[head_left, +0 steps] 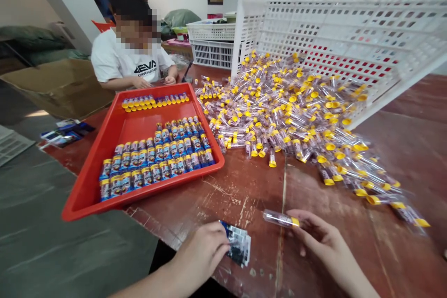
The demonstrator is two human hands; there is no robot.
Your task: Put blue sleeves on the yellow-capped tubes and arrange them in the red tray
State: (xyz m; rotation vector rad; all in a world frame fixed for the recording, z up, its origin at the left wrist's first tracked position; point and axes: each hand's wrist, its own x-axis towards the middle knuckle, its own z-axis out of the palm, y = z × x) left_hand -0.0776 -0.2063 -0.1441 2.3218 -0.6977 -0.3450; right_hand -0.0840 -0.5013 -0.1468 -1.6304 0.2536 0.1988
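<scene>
Worn wooden table [251, 195]. Right hand [323, 240] pinches a clear yellow-capped tube [281, 219] by its cap end, just above the wood. Left hand [202, 251] pinches a label sheet [239, 244]. Tube looks light, stiff, slick; hold mid-body. Tube pile [286, 116], red tray [104, 167] beyond.

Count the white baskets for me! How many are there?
3. One big white basket lies tipped on the table behind the pile of tubes. Two smaller baskets are stacked at the back, one on the other. More may be hidden behind.
</scene>
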